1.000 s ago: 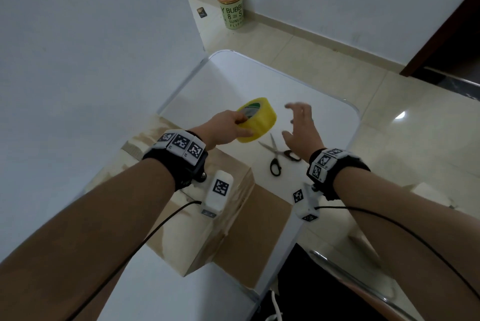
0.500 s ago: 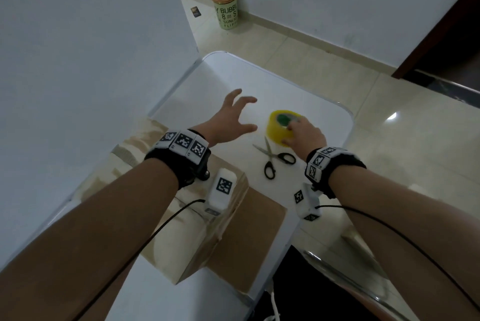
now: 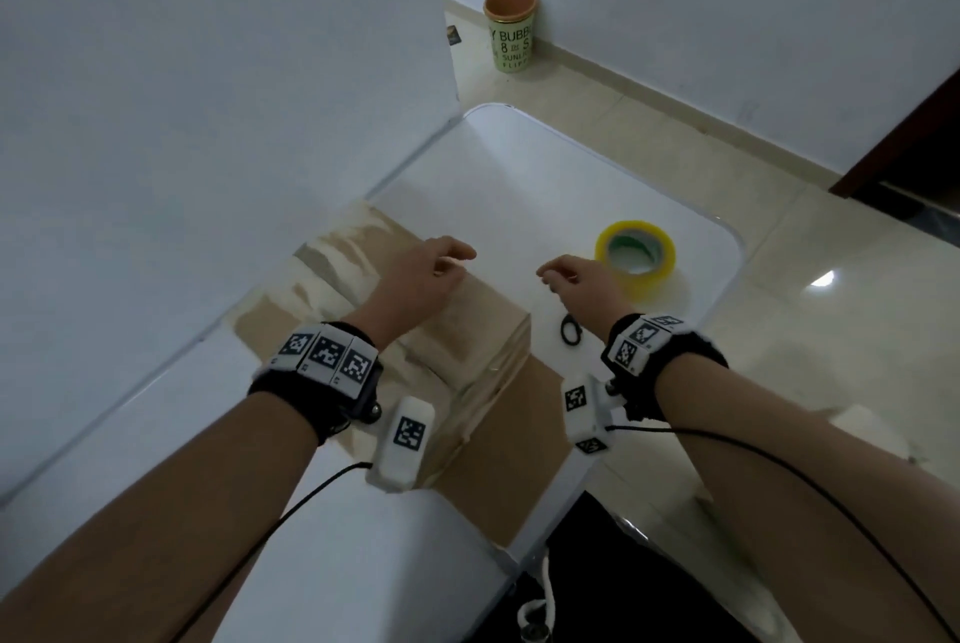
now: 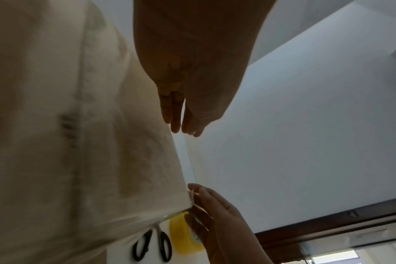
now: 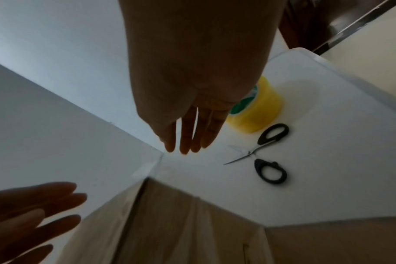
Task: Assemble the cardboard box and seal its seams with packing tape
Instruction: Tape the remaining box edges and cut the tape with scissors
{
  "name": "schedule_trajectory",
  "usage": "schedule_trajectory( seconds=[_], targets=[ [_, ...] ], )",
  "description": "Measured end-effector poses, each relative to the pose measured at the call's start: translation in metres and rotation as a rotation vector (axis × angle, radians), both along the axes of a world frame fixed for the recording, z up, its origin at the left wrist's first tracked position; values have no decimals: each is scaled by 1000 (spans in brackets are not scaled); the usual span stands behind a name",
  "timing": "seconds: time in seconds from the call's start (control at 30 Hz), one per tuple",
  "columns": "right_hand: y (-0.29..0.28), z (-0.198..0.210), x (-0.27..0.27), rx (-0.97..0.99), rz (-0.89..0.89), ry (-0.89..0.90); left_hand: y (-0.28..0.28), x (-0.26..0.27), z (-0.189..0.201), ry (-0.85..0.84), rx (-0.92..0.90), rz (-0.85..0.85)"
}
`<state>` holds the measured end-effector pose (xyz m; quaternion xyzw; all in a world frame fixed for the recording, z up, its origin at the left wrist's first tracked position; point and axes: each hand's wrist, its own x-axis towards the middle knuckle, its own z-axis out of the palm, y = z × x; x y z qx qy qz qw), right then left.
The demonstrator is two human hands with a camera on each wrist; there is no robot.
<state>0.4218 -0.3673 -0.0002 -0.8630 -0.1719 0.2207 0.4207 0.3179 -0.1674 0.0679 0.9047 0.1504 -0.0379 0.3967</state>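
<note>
Hovering with loosely extended, empty fingers, the left hand [image 3: 421, 278] sits over the cardboard box [image 3: 467, 341] at centre frame and the right hand [image 3: 582, 278] just right of it. Yellow packing tape [image 3: 636, 252] lies flat on the white table [image 3: 519, 174], right of centre. Beige floor tiles and a cup [image 3: 511, 29] fill the upper frame. Only the right wrist view shows the scissors [image 5: 267, 153] whole, beside the roll.

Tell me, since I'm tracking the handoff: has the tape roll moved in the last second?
Yes. The tape roll went from the left hand, right across the scissors, and now lies on the table.
</note>
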Motion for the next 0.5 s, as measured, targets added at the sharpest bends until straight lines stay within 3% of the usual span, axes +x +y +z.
schedule_trajectory(
  seconds=[0.13,0.37,0.5],
  targets=[
    [11,18,-38,-23,74,58,2,-61,6,-2,71,15],
    [12,25,-83,-61,68,53,-15,-145,-14,323,307,-190],
    [9,16,-114,-18,79,115,-10,-177,-23,334,368,-190]
  ],
)
